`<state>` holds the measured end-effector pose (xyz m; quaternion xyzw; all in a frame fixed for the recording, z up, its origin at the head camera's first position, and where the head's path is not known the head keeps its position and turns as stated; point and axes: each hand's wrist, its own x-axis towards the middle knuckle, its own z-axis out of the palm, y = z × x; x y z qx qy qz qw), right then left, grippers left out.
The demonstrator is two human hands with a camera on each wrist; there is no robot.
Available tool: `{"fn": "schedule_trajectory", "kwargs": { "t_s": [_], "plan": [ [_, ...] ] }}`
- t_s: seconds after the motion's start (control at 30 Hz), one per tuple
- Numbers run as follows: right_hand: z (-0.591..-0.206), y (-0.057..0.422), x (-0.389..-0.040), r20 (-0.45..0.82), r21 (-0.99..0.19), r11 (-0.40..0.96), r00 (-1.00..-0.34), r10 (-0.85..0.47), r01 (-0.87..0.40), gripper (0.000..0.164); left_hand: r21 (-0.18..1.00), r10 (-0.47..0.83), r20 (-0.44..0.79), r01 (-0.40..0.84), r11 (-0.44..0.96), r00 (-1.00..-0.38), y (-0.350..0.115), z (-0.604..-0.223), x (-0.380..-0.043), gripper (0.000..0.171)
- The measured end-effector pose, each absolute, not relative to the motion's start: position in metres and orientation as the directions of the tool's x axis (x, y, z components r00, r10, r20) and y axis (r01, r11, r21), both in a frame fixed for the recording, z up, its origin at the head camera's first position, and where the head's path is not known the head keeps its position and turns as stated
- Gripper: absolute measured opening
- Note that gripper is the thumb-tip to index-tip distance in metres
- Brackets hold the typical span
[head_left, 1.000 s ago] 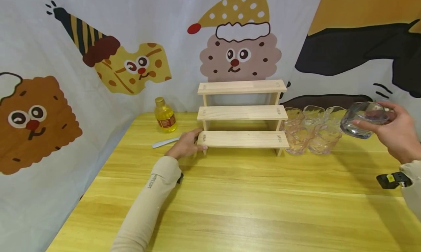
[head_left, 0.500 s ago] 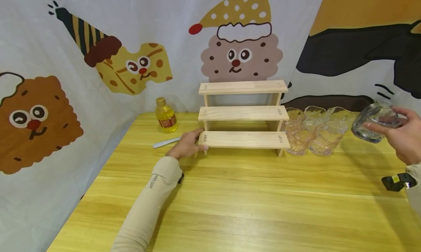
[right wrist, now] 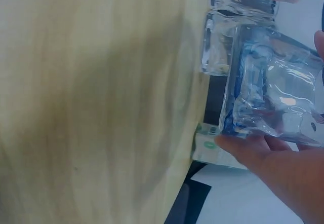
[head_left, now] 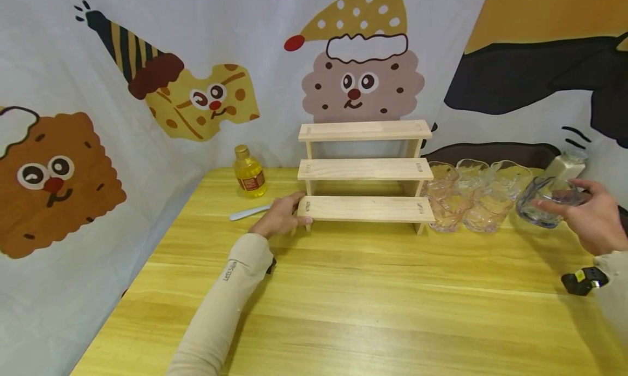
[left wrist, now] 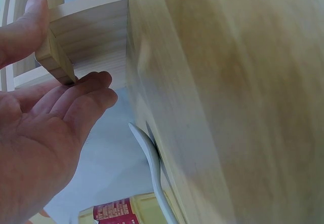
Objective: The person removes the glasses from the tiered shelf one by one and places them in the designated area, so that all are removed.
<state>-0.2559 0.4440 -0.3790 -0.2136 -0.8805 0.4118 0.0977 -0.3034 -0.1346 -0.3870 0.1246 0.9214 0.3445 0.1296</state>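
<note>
A three-tier wooden stand (head_left: 365, 208) stands toward the back of the table. My left hand (head_left: 281, 217) grips the left end of its lowest shelf; in the left wrist view the thumb lies on one side of the shelf board (left wrist: 56, 62) and the fingers on the other. Out at the right, my right hand (head_left: 596, 215) holds a clear bluish glass (head_left: 542, 206) by its sides. Whether the glass touches the table cannot be told. Several clear and pinkish glasses (head_left: 483, 207) stand close together between the stand and that glass.
A bottle of yellow oil (head_left: 250, 174) stands at the back left, with a pale flat-bladed utensil (head_left: 247, 212) lying in front of it. Behind the right hand is a clear bottle with pale contents (head_left: 566, 164). A printed cloth (head_left: 275, 92) hangs behind the table (head_left: 368, 299).
My right hand first carried the glass rightward, then lowered it and brought it back slightly left, beside the other glasses. The pale bottle behind has come into clearer view. My left hand stays on the stand.
</note>
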Motion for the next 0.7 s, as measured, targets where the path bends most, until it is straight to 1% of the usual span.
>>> {"fn": "schedule_trajectory", "kwargs": {
  "t_s": [0.13,0.23,0.37,0.57,0.63,0.7],
  "plan": [
    [-0.387,0.445,-0.255,0.032,-0.746,0.620,-0.916,0.401,0.245,0.093,0.668,0.317,-0.156,0.136,0.731,-0.936,-0.135,-0.387,-0.304,0.078],
    [-0.390,0.443,-0.257,0.024,-0.731,0.639,-0.926,0.377,0.241,0.096,0.669,0.318,-0.155,0.137,0.730,-0.935,-0.136,-0.387,-0.305,0.078],
    [-0.393,0.438,-0.260,0.007,-0.705,0.662,-0.931,0.365,0.254,0.097,0.673,0.322,-0.149,0.143,0.726,-0.935,-0.136,-0.388,-0.305,0.078],
    [-0.397,0.438,-0.258,0.035,-0.681,0.704,-0.951,0.306,0.201,0.097,0.677,0.335,-0.134,0.161,0.718,-0.933,-0.135,-0.388,-0.304,0.077],
    [-0.398,0.438,-0.259,0.040,-0.661,0.722,-0.951,0.308,0.206,0.098,0.678,0.336,-0.134,0.161,0.717,-0.932,-0.135,-0.388,-0.304,0.078],
    [-0.398,0.438,-0.260,0.038,-0.667,0.719,-0.954,0.298,0.197,0.097,0.680,0.335,-0.136,0.158,0.716,-0.932,-0.135,-0.388,-0.304,0.078]
  ]
}}
